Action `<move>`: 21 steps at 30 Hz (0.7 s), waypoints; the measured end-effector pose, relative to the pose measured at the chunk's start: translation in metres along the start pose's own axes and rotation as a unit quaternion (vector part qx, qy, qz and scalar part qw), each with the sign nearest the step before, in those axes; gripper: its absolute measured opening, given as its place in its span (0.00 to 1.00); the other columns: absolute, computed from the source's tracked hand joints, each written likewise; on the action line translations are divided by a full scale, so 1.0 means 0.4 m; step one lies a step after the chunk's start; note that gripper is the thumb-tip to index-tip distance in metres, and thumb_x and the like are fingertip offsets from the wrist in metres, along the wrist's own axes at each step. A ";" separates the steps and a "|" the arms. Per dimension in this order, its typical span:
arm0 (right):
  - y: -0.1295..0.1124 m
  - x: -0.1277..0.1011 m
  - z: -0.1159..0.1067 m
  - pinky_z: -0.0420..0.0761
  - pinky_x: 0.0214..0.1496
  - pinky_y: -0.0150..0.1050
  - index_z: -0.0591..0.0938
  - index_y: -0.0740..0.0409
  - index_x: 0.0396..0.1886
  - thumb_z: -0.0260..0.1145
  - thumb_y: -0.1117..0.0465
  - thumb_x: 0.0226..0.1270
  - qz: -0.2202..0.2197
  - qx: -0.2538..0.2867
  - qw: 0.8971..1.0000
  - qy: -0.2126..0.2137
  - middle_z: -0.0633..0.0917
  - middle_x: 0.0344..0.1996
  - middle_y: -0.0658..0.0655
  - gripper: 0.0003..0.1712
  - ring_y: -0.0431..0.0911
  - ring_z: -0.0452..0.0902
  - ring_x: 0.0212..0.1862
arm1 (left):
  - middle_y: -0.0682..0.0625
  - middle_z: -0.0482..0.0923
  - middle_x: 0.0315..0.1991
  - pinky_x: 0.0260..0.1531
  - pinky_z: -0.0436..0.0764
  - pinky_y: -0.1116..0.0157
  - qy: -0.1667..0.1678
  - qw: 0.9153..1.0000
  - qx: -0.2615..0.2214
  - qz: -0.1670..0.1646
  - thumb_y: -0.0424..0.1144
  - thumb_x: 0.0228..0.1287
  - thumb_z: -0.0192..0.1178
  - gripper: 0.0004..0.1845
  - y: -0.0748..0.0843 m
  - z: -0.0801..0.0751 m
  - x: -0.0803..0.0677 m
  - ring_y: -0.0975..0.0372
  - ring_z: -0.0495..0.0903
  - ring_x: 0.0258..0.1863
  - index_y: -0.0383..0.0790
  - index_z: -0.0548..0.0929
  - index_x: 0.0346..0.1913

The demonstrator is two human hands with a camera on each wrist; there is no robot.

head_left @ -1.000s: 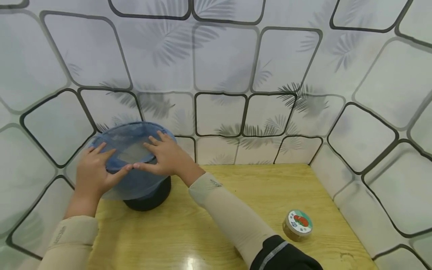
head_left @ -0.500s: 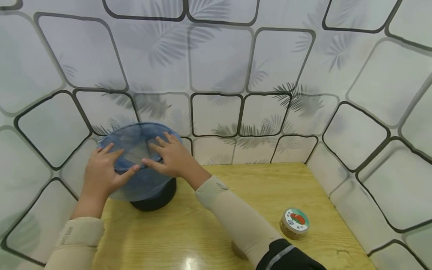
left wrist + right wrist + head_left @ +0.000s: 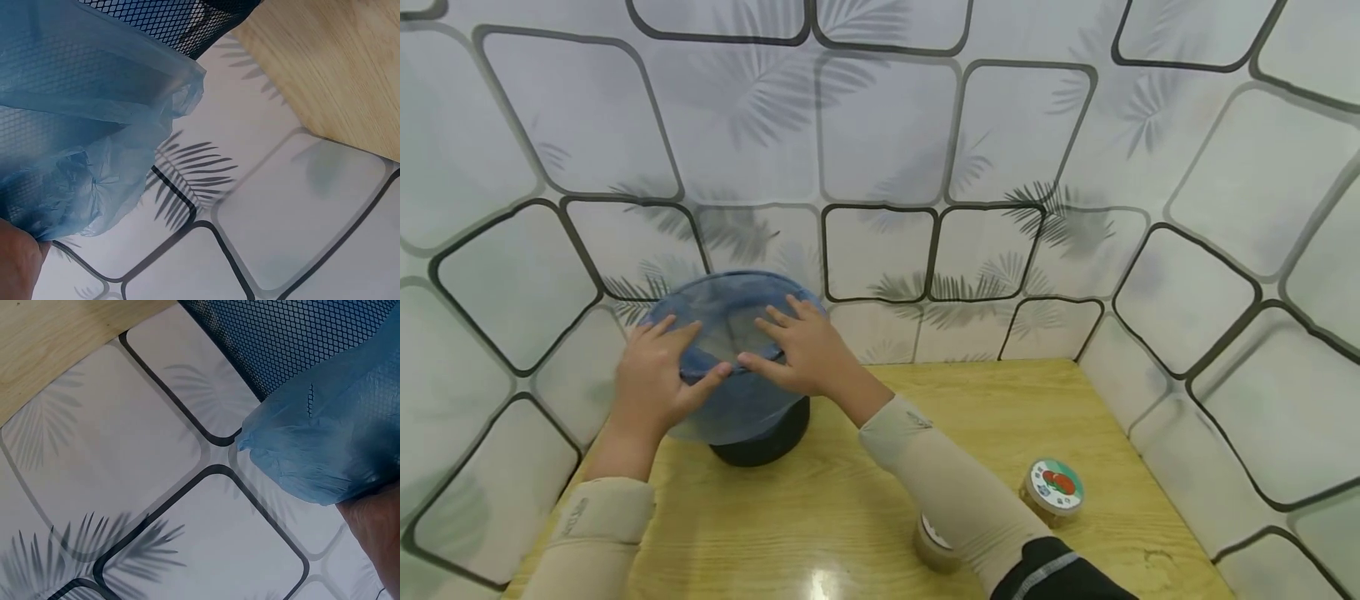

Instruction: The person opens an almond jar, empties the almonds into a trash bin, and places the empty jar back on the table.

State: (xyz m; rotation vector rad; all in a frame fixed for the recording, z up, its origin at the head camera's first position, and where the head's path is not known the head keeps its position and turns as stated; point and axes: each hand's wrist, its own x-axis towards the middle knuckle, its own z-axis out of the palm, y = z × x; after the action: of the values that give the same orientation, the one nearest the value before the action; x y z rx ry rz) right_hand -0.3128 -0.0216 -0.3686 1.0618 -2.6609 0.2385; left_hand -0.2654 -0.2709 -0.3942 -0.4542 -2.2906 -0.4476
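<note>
**Patterned wall (image 3: 887,142) & wood-look table (image 3: 835,492), bagged bin (image 3: 763,442) at far L**

Pale wall covering w/ rounded dark outlines & palm-leaf prints, right down to the table edge. Standing at far L of table, close to wall: bin, black, mesh-sided per wrist views. Over it, a blue see-thru bag (image 3: 730,408), lining the mouth & hanging down outside; in head view, only dark lower part of bin bare. Loose bag edge crinkled in both wrist views.

On L side of bag rim: L hand (image 3: 651,379). On R side: R hand (image 3: 808,354). Fingers (image 3: 685,336) of both spread & fairly straight on the bag, thumbs aimed at each other along near rim, tips close but apart. Can't tell if any film is pinched underneath. Bits of rim hidden by hands; wrist views w/ only part of each hand at frame edge.

In the way: R sleeve (image 3: 947,483), beige then black, running diagonally across table btwn bin & the R-hand tub. Partly behind it, a brownish tub (image 3: 931,550), lid mostly hidden. Past the sleeve, just beside it: tomato-lid tub (image 3: 1055,489), green/white top w/ red print. Over near-L of table: L sleeve (image 3: 598,533), also beige. Glare spot on table nr bottom edge.
</note>
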 end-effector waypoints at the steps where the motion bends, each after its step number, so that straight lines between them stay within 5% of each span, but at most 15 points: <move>1: 0.004 -0.005 -0.001 0.51 0.88 0.56 0.69 0.46 0.83 0.47 0.25 0.80 0.000 0.001 1.000 0.001 0.65 0.82 0.54 0.45 0.59 0.50 0.87 | 0.29 0.87 0.55 0.70 0.67 0.28 -0.003 1.000 0.003 0.001 0.84 0.64 0.49 0.57 0.005 0.001 0.001 0.30 0.78 0.65 0.28 0.86 0.61; 8: 0.033 -0.032 -0.006 0.51 0.88 0.59 0.63 0.44 0.85 0.46 0.24 0.79 0.006 0.008 1.000 -0.002 0.61 0.84 0.53 0.46 0.58 0.48 0.87 | 0.31 0.79 0.67 0.71 0.67 0.29 -0.027 1.000 0.009 -0.001 0.80 0.64 0.55 0.54 0.036 0.017 0.008 0.31 0.72 0.72 0.31 0.82 0.68; 21: 0.074 -0.086 -0.024 0.49 0.88 0.60 0.64 0.44 0.85 0.49 0.26 0.80 0.020 0.034 0.999 0.004 0.61 0.84 0.54 0.44 0.58 0.48 0.87 | 0.32 0.78 0.69 0.71 0.65 0.27 -0.034 0.999 -0.001 0.010 0.79 0.65 0.56 0.51 0.086 0.054 0.025 0.31 0.71 0.73 0.33 0.82 0.68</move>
State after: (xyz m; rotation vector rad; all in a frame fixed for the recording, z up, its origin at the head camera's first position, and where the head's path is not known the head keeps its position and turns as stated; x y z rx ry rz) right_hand -0.3073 0.0244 -0.3715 1.0273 -2.6869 0.3433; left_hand -0.2697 -0.2294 -0.3949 -0.4991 -2.3495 -0.4315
